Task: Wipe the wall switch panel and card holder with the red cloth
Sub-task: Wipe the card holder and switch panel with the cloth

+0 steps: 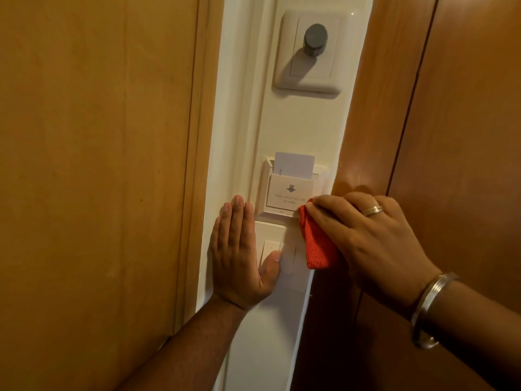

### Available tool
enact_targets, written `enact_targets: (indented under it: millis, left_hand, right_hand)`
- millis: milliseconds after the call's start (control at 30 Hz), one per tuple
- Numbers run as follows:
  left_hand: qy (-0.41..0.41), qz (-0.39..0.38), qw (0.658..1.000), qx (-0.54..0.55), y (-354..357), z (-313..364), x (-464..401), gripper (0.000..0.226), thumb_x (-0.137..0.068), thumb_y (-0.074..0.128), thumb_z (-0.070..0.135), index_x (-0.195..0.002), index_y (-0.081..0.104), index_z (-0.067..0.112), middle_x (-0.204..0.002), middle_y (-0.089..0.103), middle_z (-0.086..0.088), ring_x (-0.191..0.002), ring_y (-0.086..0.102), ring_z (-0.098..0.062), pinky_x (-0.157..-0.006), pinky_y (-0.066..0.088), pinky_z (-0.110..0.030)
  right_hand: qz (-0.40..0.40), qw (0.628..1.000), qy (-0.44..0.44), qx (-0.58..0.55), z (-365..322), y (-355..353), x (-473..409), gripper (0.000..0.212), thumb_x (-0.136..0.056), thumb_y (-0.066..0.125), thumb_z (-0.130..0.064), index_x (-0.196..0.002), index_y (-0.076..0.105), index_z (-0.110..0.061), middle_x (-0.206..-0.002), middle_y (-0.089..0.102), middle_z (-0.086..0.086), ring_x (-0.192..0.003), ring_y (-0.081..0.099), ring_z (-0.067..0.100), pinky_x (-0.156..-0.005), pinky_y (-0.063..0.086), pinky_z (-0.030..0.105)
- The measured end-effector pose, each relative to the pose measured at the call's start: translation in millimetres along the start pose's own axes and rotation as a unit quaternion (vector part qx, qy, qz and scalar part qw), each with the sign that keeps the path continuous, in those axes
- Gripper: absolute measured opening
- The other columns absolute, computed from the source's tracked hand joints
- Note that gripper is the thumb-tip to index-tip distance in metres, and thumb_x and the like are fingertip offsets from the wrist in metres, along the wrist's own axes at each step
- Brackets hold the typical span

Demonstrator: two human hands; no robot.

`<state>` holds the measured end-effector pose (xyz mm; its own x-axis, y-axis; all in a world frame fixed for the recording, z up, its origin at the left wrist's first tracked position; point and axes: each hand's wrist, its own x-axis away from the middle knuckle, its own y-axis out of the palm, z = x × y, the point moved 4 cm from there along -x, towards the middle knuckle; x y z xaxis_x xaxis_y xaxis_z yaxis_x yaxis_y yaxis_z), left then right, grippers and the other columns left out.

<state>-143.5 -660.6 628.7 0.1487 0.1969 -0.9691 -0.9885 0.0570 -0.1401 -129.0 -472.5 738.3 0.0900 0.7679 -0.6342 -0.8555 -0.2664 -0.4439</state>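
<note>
A white card holder (pixel 287 197) with a white card (pixel 293 163) standing in its slot is fixed to a narrow cream wall strip. Directly below it is the white wall switch panel (pixel 282 249). My right hand (pixel 375 235) grips a folded red cloth (pixel 317 241) and presses it against the holder's lower right corner and the panel's right side. My left hand (pixel 239 255) lies flat on the wall left of the panel, fingers pointing up, thumb resting on the panel's rocker.
Higher on the strip sits a white plate with a grey round knob (pixel 314 39). A light wooden panel (pixel 98 165) borders the strip on the left, and a darker wooden door frame (pixel 437 108) borders it on the right.
</note>
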Motion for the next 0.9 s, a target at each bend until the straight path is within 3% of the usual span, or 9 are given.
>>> enact_targets:
  millis: [167, 500, 667, 800, 900]
  left_hand:
    - [-0.005, -0.004, 1.0, 0.0, -1.2, 1.3, 1.2, 0.078, -0.092, 0.03, 0.057, -0.154, 0.018, 0.012, -0.162, 0.021, -0.01, -0.152, 0.017, -0.026, -0.124, 0.013, -0.039]
    - [0.001, -0.001, 1.0, -0.005, -2.3, 2.4, -0.3, 0.079, -0.091, 0.036, 0.057, -0.153, 0.019, 0.011, -0.16, 0.024, -0.012, -0.151, 0.019, -0.029, -0.122, 0.022, -0.046]
    - [0.01, -0.003, 1.0, -0.012, -1.8, 1.8, -0.1, 0.089, -0.087, 0.037, 0.065, -0.154, 0.015, 0.01, -0.162, 0.02, -0.013, -0.152, 0.017, -0.03, -0.122, 0.021, -0.046]
    - [0.015, -0.001, 1.0, -0.012, -1.5, 1.6, 0.3, 0.097, -0.082, 0.041, 0.07, -0.154, 0.014, 0.01, -0.161, 0.021, -0.015, -0.151, 0.018, -0.031, -0.121, 0.024, -0.049]
    - [0.014, -0.001, 1.0, -0.017, -0.6, 1.5, 1.2, 0.095, -0.084, 0.035, 0.072, -0.152, 0.018, 0.008, -0.161, 0.022, -0.015, -0.151, 0.019, -0.031, -0.12, 0.024, -0.05]
  right_hand:
    - [0.023, 0.999, 0.028, 0.013, -4.9, 6.6, 7.7, 0.065, -0.067, 0.067, -0.028, -0.128, 0.053, -0.009, -0.125, 0.059, 0.017, -0.097, 0.059, 0.037, -0.073, 0.047, 0.045]
    - [0.02, 0.999, -0.016, 0.035, -23.5, 7.9, 3.9, 0.069, -0.062, 0.066, -0.027, -0.128, 0.052, -0.01, -0.124, 0.059, 0.017, -0.097, 0.059, 0.039, -0.071, 0.049, 0.046]
    - [0.021, 0.999, -0.04, 0.018, -16.7, 5.5, 4.2, 0.08, -0.053, 0.082, -0.026, -0.125, 0.053, -0.01, -0.124, 0.061, 0.017, -0.098, 0.061, 0.04, -0.07, 0.05, 0.044]
    - [0.034, 0.999, -0.042, -0.002, -23.4, 0.2, -4.7, 0.063, -0.061, 0.071, -0.022, -0.121, 0.058, -0.011, -0.123, 0.062, 0.015, -0.097, 0.062, 0.038, -0.071, 0.05, 0.044]
    - [0.023, 0.998, -0.052, -0.012, -17.7, -1.2, -2.6, 0.07, -0.057, 0.078, -0.022, -0.122, 0.057, -0.012, -0.123, 0.063, 0.013, -0.096, 0.063, 0.036, -0.071, 0.049, 0.043]
